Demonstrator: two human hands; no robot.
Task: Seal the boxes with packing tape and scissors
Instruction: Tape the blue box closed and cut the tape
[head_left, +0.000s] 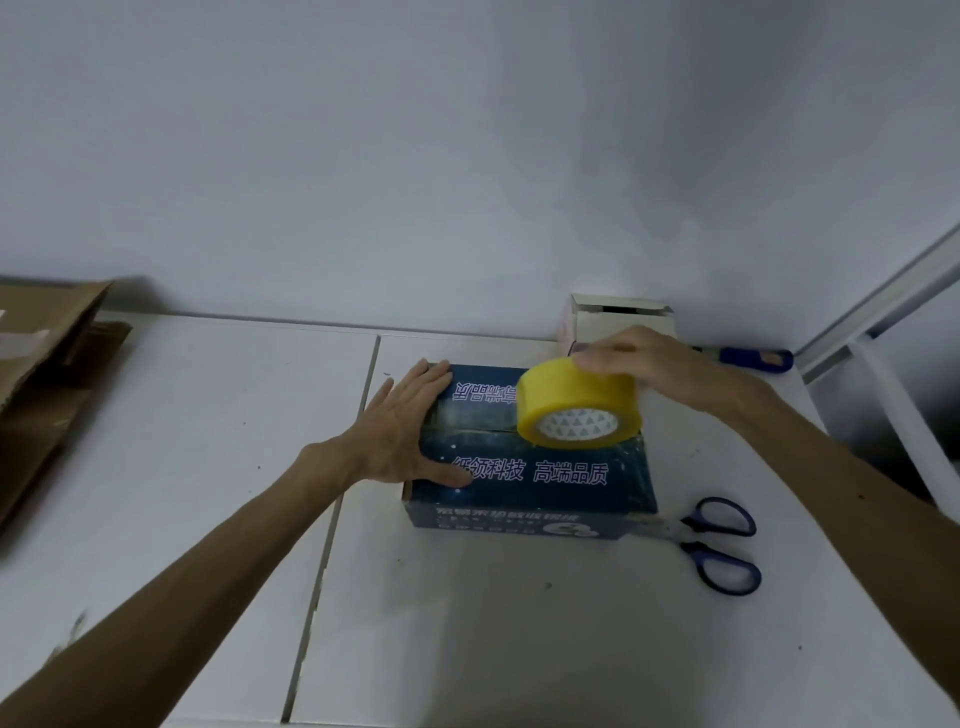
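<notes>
My left hand (400, 426) presses flat, fingers straight, on the left end of the glossy dark-blue cardboard box (530, 467) at mid-bench (208, 441). My right hand (639, 364) grips the round yellow tape roll (576, 410), on edge at the box's top seam. Blue-handled scissors (711, 540) lie just right of the box, and a small white carton (618, 317) stands behind it.

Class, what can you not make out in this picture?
Head view throughout.
Part of the box seam: under the tape roll and right hand.
Tips of the scissors: blurred beside the box corner.
Base of the white carton: behind the right hand.
Rest of the brown cardboard: past the left edge.
Print on the box front: too blurred.
</notes>
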